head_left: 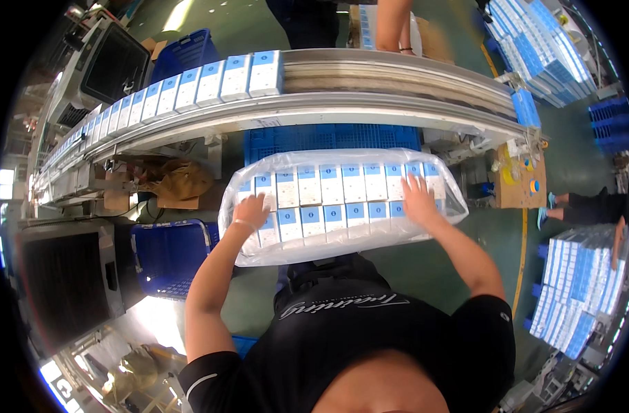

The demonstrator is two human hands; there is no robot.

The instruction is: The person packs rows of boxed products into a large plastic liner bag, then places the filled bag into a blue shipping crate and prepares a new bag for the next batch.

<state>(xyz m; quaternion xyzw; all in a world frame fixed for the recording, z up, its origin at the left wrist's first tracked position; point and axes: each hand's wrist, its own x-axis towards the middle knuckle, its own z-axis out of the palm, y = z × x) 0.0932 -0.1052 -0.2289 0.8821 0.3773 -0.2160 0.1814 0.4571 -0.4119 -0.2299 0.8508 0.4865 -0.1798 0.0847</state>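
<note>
A large clear plastic bag (328, 251) lies in front of me with its mouth spread open. Two rows of white-and-blue packs (332, 182) stand side by side inside it. At the left end of the rows, my left hand (251, 211) rests on the packs with its fingers apart. My right hand (419, 201) lies over the packs toward the right end, fingers stretched out. Neither hand is closed around anything. What supports the bag from below is mostly hidden.
Beyond the bag runs a conveyor (397, 79) carrying a line of similar packs (211, 82). Blue baskets (166, 255) stand at left, a blue pallet (328, 138) lies under the conveyor. Wrapped stacks (572, 289) and another person's legs (590, 206) are at right; another person's arm (393, 27) reaches beyond the conveyor.
</note>
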